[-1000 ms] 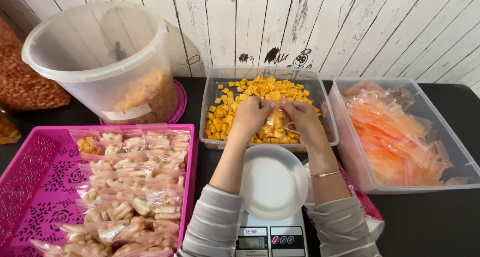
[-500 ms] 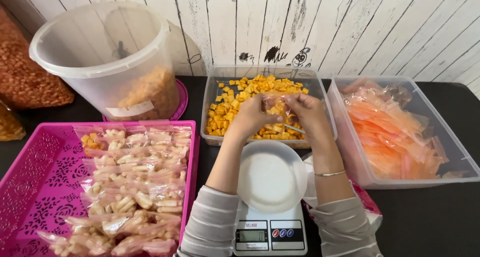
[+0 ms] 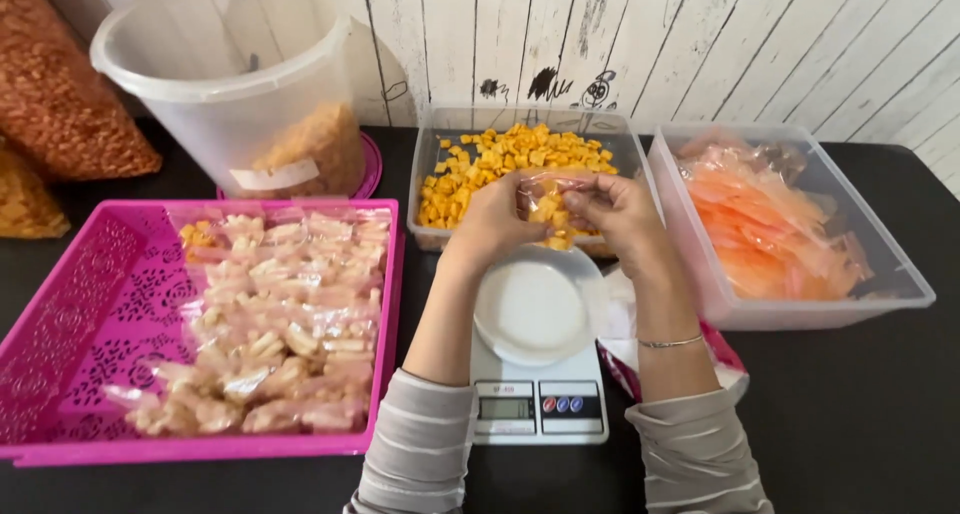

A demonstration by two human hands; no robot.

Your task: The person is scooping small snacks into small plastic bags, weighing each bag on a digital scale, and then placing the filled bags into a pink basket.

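Holding a small clear bag (image 3: 549, 212) of orange crackers between both hands, I have my left hand (image 3: 492, 224) and right hand (image 3: 617, 214) closed on its top edge, fingers (image 3: 520, 189) pinched along the strip from either side. The bag hangs between my fingers, its bottom just above the far rim of the white bowl (image 3: 530, 309).

Below my fingers, toward me, that bowl sits on a white kitchen scale (image 3: 540, 406) on the dark bench (image 3: 850, 414). Just beyond my fingers stands a clear tub (image 3: 430, 179) of loose orange crackers (image 3: 500, 159). Right of my right fingers is another clear tub (image 3: 900, 274) with a heap of empty orange-tinted bags (image 3: 775, 224). Left of my left fingers lies a pink tray (image 3: 70, 314) loaded with filled bags of pale snacks (image 3: 280, 314). Farther left and beyond it stands a big clear bucket (image 3: 220, 84) partly filled with orange snacks. A pink-printed packet (image 3: 725, 359) lies under my right forearm.
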